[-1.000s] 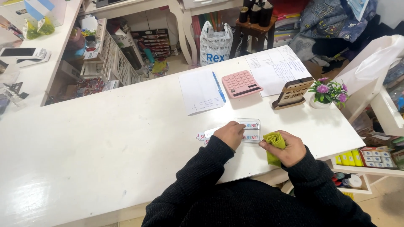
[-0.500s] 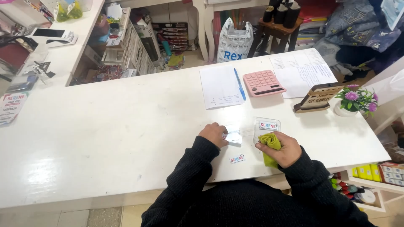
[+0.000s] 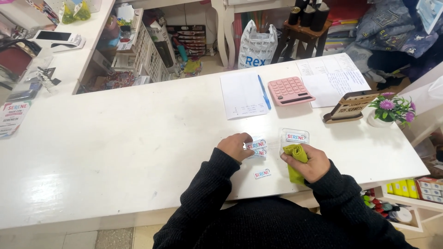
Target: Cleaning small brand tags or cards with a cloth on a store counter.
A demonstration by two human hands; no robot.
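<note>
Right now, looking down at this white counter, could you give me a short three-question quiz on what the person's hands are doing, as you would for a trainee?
1. True or false: the right hand holds a green cloth.
2. What does the left hand touch? A) the pink calculator B) small printed cards C) the blue pen
3. Fill in: the clear plastic box lies just beyond the ____ hand.

Key:
1. True; the cloth is bunched in its fingers.
2. B; its fingertips rest on the cards, and one more card lies apart, nearer the person.
3. Right.
</note>
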